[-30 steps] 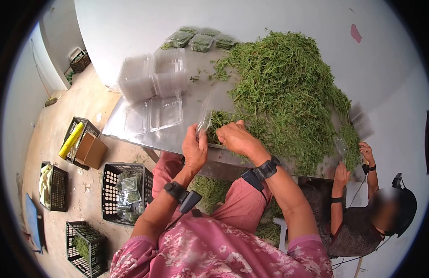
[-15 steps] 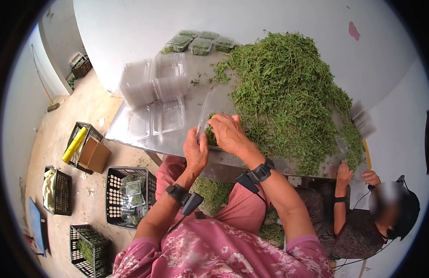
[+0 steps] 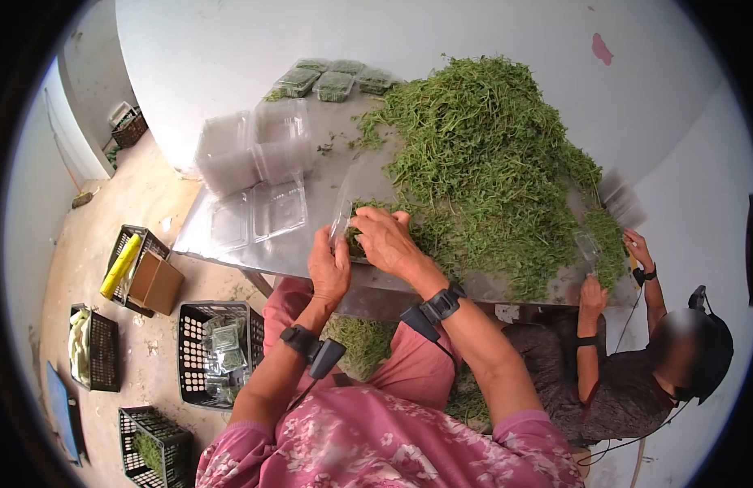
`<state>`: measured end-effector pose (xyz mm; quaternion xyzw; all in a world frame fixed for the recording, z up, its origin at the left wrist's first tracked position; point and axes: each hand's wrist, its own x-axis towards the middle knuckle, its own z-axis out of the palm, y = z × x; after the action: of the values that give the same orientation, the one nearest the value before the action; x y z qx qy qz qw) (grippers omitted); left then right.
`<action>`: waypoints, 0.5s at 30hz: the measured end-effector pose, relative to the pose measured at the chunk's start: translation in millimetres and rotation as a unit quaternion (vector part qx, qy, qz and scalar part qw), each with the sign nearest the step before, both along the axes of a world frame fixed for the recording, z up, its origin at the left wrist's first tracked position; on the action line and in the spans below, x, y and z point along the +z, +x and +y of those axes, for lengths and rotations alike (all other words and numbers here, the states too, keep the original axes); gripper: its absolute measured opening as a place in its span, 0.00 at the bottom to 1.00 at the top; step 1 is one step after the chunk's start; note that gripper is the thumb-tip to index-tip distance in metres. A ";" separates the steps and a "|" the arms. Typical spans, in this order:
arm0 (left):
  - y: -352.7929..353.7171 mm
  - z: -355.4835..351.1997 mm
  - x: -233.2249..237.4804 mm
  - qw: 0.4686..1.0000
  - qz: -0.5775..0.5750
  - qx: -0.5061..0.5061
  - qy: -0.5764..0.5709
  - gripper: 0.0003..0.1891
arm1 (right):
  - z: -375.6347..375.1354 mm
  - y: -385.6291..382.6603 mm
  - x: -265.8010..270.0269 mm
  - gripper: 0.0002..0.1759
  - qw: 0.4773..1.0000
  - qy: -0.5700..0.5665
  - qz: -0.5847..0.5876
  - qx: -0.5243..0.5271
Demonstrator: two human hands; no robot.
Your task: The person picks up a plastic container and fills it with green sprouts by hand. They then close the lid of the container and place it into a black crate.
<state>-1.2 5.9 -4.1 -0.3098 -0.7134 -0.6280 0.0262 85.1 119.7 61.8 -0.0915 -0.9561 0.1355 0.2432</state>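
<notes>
A: Clamshell box [image 3: 345,213]?

B: On the surface [image 3: 307,248], right at the near foot of the herb heap [image 3: 490,163]. Lid tipped up, tray partly filled with sprigs [image 3: 357,241].

A: Hands?

B: Close together, both at the box. Left hand [image 3: 329,264] clamped on its near edge, steadying. Right hand [image 3: 383,237] laid over the sprigs, fingers bent down. Pinching or merely pressing, impossible to tell.

A: Done so far, by the look of things?

B: Only a small share. A few filled boxes [image 3: 332,80] lined up beyond the heap's far corner, by the wall. More packed ones down in a black crate [image 3: 218,346] on the floor, below the heap's near side, out past the left hand.

A: And left?

B: Most of it, judging by bulk. Heap large, spread over much of the surface. Stacked empty clamshells [image 3: 250,142] beside the heap, past the box in hand. Open empty trays [image 3: 254,213] lying flat just nearer. This box itself not yet full, not yet closed.

A: Anybody else?

B: A co-worker's hands [image 3: 592,294] at the heap's other end, busy with another clear box, well apart.
</notes>
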 end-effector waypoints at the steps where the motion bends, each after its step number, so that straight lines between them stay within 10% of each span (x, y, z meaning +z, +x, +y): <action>1: 0.3 -0.5 1.5 1.000 -0.005 -0.003 -0.009 0.12 | -0.3 3.6 4.0 0.13 1.000 0.001 0.029 -0.009; 15: -0.2 -1.5 -0.5 0.999 0.013 0.015 -0.030 0.13 | 120.5 92.9 -25.6 0.28 0.927 -0.055 -0.116 -0.353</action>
<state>-1.4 4.4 -4.6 -0.3075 -0.7361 -0.6019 0.0356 178.0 240.2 36.2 -0.4511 -0.8746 0.0822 0.1572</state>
